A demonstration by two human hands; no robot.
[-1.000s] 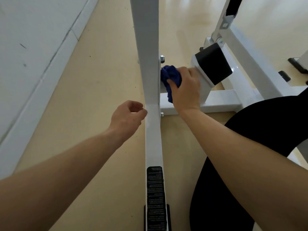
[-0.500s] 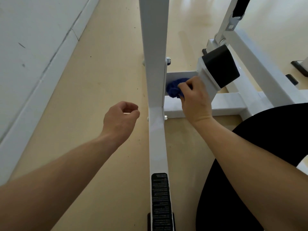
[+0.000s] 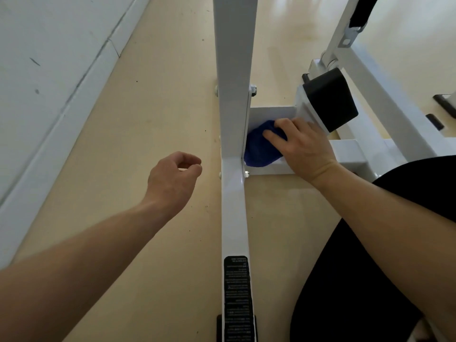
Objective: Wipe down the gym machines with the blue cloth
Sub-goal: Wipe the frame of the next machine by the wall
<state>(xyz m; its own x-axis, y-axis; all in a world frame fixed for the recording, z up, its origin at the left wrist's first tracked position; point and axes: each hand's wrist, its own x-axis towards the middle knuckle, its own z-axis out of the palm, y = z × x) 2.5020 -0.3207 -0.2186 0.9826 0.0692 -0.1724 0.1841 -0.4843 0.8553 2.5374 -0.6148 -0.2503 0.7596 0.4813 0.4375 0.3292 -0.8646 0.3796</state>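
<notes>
A white gym machine frame fills the middle of the head view, with an upright post [image 3: 234,70] running toward me and a low crossbar [image 3: 274,113] joining it on the right. My right hand [image 3: 303,149] presses the blue cloth [image 3: 261,150] flat onto the crossbar, right against the post. My left hand [image 3: 172,180] hovers over the floor left of the post, fingers loosely curled, holding nothing and touching nothing.
A black pad [image 3: 330,99] sits on the frame just beyond my right hand. Another white beam [image 3: 385,90] angles off to the right. A black label [image 3: 237,297] marks the post near me. The white wall [image 3: 37,70] runs along the left, beige floor between.
My right hand slid the cloth down from the post's side onto the crossbar and spread it flatter. My left hand drifted slightly left, away from the post.
</notes>
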